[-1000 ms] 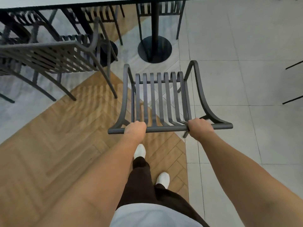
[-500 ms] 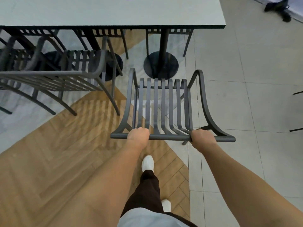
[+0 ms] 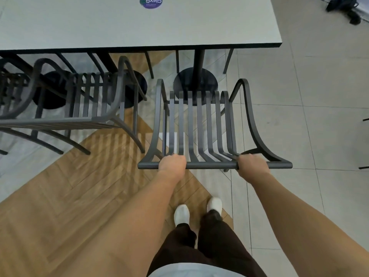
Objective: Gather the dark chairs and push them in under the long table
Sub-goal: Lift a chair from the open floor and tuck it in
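Note:
A dark slatted metal chair (image 3: 201,124) stands in front of me, facing the long grey table (image 3: 139,27). My left hand (image 3: 172,163) grips the left part of its top back rail. On the right part of that rail my right hand (image 3: 252,164) holds on. The chair's front sits just short of the table's near edge, in line with the black pedestal base (image 3: 195,83). A second dark chair (image 3: 83,108) stands to the left, partly under the table edge.
More dark chair frames (image 3: 12,92) crowd the far left. Another round pedestal base (image 3: 50,90) is under the table there. Legs of chairs on the table's far side show beneath it. A dark object (image 3: 345,7) lies on the tiles at top right. Thin black legs (image 3: 364,142) cross the right edge.
I have walked forward with the chair. The table top has come fully into view and the chair's front is nearer its edge. Both hands kept their grip.

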{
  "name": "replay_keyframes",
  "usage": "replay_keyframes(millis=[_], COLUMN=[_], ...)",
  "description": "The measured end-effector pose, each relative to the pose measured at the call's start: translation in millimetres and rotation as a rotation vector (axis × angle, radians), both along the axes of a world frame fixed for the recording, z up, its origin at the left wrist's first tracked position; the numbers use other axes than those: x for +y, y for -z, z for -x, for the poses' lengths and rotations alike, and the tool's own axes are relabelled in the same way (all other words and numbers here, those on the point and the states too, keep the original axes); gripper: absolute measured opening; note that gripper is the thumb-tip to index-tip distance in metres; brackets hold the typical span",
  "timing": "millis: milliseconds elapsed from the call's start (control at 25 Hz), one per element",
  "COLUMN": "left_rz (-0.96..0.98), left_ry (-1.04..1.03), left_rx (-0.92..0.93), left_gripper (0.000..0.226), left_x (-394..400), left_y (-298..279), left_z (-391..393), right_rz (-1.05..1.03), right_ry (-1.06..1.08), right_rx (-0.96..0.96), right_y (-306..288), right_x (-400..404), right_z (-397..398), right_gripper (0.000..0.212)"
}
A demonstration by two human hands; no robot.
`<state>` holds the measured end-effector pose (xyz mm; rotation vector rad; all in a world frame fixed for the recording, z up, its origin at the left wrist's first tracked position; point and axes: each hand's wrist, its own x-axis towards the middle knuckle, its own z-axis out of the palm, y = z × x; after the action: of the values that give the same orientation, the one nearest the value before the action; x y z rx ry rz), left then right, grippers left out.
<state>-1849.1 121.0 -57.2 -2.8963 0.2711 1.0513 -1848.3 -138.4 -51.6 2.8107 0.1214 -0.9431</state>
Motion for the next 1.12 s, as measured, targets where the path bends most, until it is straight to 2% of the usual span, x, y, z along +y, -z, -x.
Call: replay_keyframes(millis=[480,880,960,1040,1080,1120], left_rz=[-0.095,-0.071,-0.051,-0.006,0.039,0.095], left_ry=[-0.057,-0.096,-0.118,-0.150,-0.170,-0.206], left_rx=[-0.001,0.035,0.042,0.099,0.142,0.203], left_gripper=[0.022,0.029,0.026,0.018,0.027,0.045], left_x=[-12,-9,-7,-3,-1,1], left_y=[2,11,12,11,11,9], left_z=[-138,-182,-191,-199,-203,-206], right_rz=[-0.031,-0.073,-0.095,-0.171,-0.231,-0.294], right_ry=[-0.054,-0.031,-0.016,0.014,0.034,0.067], right_rx=[-0.030,0.007,0.029,0.112,0.163,0.214], right_y=[7,9,7,4,2,0], right_x=[-11,-13,-12,-15,-19,-22], right_z=[-140,-183,-193,-201,-204,-207], right_gripper=[0.011,0.014,0.021,0.042,0.055,0.068])
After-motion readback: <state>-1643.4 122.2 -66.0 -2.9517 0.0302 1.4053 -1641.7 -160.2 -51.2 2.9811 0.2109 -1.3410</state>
